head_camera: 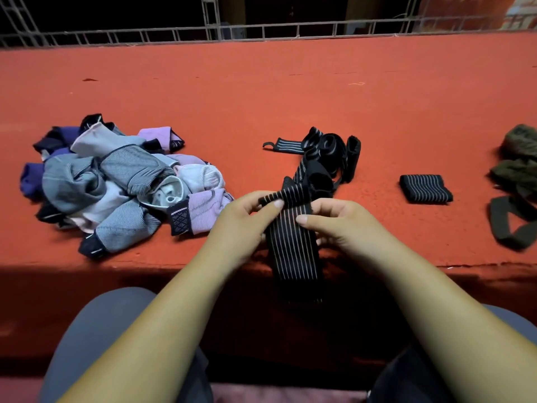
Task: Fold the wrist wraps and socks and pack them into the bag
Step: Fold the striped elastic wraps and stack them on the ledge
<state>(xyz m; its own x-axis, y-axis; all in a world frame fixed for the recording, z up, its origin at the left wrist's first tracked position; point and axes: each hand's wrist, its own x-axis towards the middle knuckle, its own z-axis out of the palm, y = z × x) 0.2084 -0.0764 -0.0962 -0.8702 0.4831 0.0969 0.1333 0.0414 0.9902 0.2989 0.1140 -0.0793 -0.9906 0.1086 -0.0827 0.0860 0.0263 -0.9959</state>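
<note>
Both the left hand (247, 219) and right hand (345, 225) are pinching the striped wrist wrap (293, 242) at the red ledge (261, 91) edge, and should be keeping folds tight and square

One head-worn view, looking forward and down.
The wide lens sits close above the person's grey-trousered knees (101, 330), bare forearms (174, 330) entering from the bottom edge, the flat red-painted ledge (261, 88) filling mid-frame and a grey metal railing (290, 29) running along the far top.
</note>
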